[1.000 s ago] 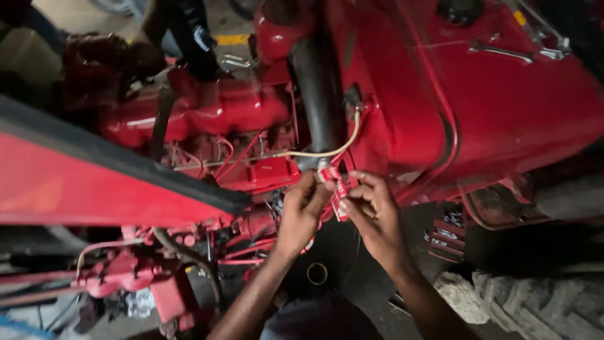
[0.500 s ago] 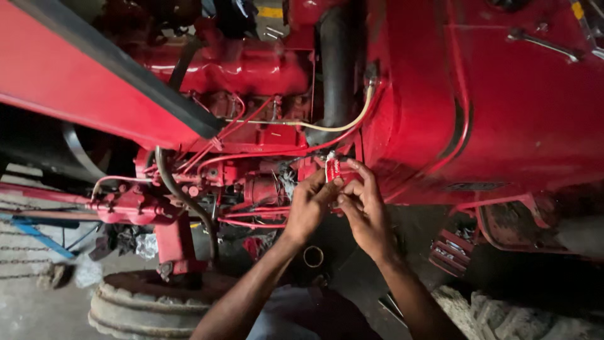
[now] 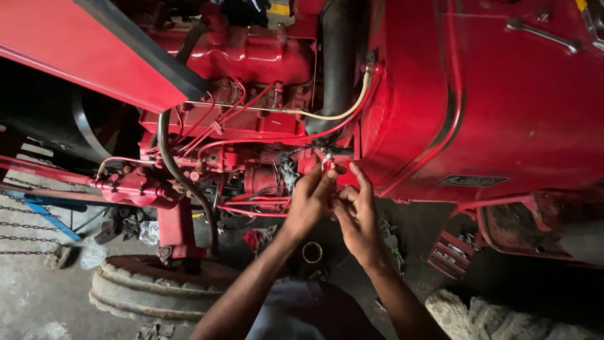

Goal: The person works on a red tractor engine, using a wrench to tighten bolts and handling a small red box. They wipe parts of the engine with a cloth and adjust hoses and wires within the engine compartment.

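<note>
Two hands meet at a small red fitting point(image 3: 327, 165) low on the tractor engine point(image 3: 251, 126): my left hand point(image 3: 309, 200) pinches it, my right hand point(image 3: 358, 217) steadies beside. It looks rigid, light, greasy; fingertip hold suits.

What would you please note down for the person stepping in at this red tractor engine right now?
Left hand: fingertips pinch a small red fitting low on the engine, beside the red tank.
Right hand: right beside it, fingers raised to the same fitting; its grip cannot be made out.
Nearby: red fuel pipes to the left, a cream hose above, a metal ring on the floor below, a tyre at lower left.
Done: both hands are on the fitting.
Left: whether it is loose or tight cannot be told.
</note>
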